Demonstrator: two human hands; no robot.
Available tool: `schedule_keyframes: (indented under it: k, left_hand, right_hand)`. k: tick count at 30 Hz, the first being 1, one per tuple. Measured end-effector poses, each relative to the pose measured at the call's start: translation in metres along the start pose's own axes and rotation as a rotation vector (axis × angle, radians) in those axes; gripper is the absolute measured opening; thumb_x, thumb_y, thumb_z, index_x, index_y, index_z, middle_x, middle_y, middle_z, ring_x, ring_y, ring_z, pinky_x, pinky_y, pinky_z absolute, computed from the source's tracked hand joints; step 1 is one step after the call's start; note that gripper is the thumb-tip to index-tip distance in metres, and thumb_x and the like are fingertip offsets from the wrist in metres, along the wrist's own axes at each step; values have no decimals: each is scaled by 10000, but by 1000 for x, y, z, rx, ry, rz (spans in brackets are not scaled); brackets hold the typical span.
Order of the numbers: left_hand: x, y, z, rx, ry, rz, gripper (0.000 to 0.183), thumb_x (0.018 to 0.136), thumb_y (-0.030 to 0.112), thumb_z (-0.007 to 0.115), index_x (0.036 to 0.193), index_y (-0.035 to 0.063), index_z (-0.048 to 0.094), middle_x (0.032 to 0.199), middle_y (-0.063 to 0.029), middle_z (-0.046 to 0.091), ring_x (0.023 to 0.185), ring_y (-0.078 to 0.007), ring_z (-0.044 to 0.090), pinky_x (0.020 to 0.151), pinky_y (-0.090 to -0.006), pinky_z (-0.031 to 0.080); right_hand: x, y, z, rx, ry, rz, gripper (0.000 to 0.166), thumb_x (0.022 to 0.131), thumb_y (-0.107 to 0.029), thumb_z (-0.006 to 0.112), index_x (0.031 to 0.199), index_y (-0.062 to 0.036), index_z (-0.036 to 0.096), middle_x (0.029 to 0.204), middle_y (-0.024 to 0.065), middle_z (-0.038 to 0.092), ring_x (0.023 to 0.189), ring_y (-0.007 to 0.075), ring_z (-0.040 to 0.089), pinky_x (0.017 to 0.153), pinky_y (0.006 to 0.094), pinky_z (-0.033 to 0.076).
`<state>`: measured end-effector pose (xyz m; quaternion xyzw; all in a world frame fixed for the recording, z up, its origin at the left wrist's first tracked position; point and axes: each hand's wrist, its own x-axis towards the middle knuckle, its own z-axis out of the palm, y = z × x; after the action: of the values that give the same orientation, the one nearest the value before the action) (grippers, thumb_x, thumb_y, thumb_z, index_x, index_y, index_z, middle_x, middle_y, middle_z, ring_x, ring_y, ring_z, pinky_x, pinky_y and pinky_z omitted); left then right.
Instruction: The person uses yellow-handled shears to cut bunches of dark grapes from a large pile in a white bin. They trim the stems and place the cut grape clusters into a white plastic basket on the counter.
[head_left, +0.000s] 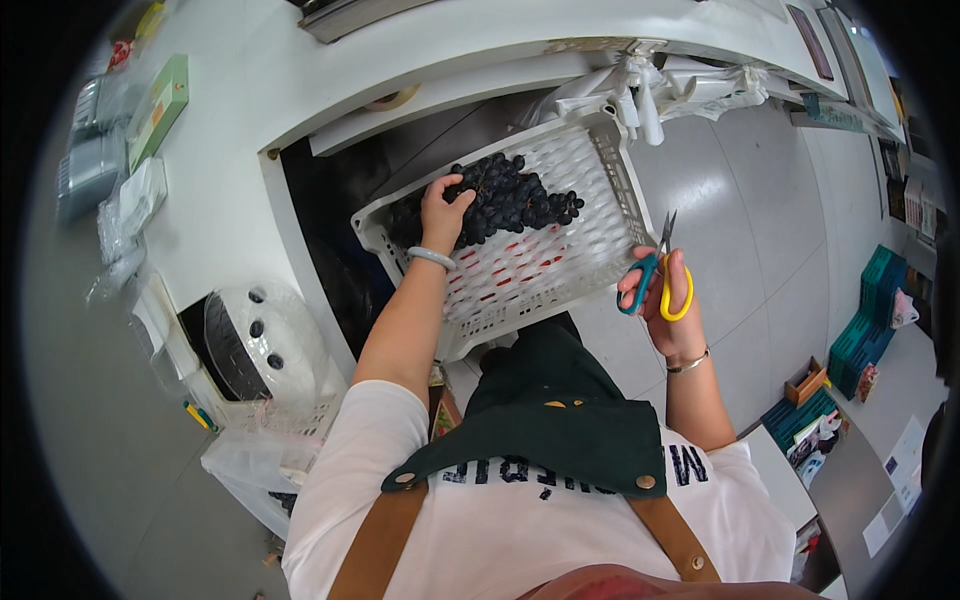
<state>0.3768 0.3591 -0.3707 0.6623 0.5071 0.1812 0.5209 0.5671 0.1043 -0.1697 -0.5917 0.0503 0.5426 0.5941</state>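
A pale plastic crate (525, 311) stands in front of me, lined with white foam netting that shows red patches. Bunches of dark grapes (510, 196) lie on the netting towards the crate's far left. My left hand (444, 212) reaches in from the left, thumb and forefinger apart at the edge of the grapes; whether the fingers grip a stem or berry I cannot tell. At the crate's right side, my right hand (664, 300) holds scissors (666, 244) with one teal and one yellow handle, their blades pointing away from me and slightly apart.
A white counter (247, 97) curves around the far and left sides. White plastic bags (645, 90) hang from its edge beyond the crate. At left are a green box (159, 112) and clear plastic containers (94, 169). Teal crates (870, 322) stand far right.
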Motion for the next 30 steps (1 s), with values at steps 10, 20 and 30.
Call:
schedule_keyframes:
  k: [10,20,30]
  left_hand:
    - [-95,183,-130,-289,127,151,316,848,143,657,1129,20,582,1103,-83,599,1041,-163,550,906,-284,437]
    - [-372,235,-375,-158,687,349,262,874,147,633,1109,33,606,1022,-22,622,919,-103,557,836,-235,437]
    - [-612,29,-412,-88,802,-286,235,892,180,613,1065,20,621,992,-29,642,929,-115,576,851,-265,449]
  right_hand:
    - [-17,-34,59,-137,-267,-133,475,938,-442,496,1179,-35,463,804,66,640,662,131,602,540,213,427]
    - [-79,2,192,-341,-747,-178,345,926,-236,572,1210,-61,483,918,83,648,741,125,626,603,205,448]
    - [-197,78,267,-489,-929,-237,375,921,-235,558,1214,-18,473,867,86,651,711,124,621,587,193,436]
